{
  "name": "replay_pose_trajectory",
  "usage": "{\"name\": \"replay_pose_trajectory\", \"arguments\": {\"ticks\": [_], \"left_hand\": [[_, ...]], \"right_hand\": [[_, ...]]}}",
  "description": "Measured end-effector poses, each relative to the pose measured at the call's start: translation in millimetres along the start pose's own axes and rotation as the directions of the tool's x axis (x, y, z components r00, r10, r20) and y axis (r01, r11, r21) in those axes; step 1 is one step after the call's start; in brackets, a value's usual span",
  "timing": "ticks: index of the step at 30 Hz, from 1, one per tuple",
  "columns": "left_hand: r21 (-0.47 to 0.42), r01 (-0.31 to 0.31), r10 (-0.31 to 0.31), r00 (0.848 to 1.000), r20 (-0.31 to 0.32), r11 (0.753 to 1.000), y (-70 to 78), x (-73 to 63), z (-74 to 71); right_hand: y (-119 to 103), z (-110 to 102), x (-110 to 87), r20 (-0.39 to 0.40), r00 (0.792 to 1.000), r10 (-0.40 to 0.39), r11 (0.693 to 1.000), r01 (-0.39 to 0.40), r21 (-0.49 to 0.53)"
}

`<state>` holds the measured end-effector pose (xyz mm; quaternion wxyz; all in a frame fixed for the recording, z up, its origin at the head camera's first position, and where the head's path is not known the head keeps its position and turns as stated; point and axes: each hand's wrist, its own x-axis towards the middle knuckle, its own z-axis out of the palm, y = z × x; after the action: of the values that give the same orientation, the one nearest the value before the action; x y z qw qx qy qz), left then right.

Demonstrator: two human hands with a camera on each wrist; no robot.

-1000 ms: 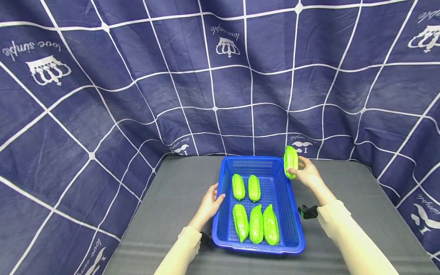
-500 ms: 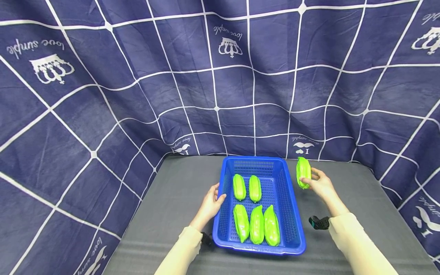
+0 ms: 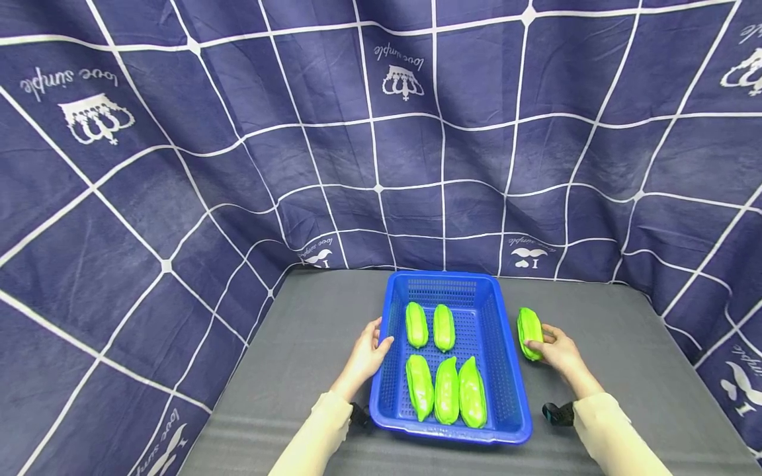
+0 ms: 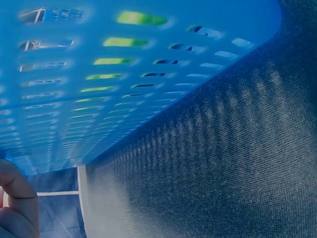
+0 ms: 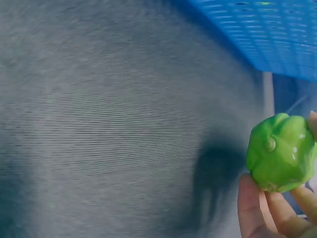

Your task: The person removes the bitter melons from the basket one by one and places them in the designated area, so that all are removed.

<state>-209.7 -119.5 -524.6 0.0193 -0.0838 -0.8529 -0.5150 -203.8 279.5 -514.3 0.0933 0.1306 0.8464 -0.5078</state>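
- Noted smooth, perforated plastic on blue basket [image 3: 450,430], with mild sheen.
- Found glossy, ridged, plastic-looking skin on green vegetables [image 3: 446,391].
- Recorded matt, fine-textured surface on grey tabletop [image 3: 315,330].
- Observed creased, matt cloth in blue curtain [image 3: 333,82].

There are six green vegetables [image 3: 528,324]: one is between the fingers of the right hand [image 3: 562,354], five are in one blue basket [image 3: 473,330], two about level with the fingers of the left hand [image 3: 364,354] and three nearer to the person. Black wrist devices [image 3: 557,414] are two, behind the fingers.
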Motion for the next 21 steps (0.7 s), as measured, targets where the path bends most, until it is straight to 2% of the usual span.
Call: {"name": "replay_pose_trajectory", "arguments": {"ticks": [9, 21], "left_hand": [[0.0, 0.015, -0.015, 1.0, 0.006, 1.0, 1.9, 0.2, -0.1], [-0.002, 0.025, -0.025, 1.0, 0.002, 1.0, 3.4, -0.9, -0.7]], "right_hand": [[18, 9, 1.6, -0.014, 0.998, 0.054, 0.998, -0.054, -0.026], [22, 16, -2.1, -0.039, 0.999, 0.02, 0.997, -0.023, -0.067]]}}
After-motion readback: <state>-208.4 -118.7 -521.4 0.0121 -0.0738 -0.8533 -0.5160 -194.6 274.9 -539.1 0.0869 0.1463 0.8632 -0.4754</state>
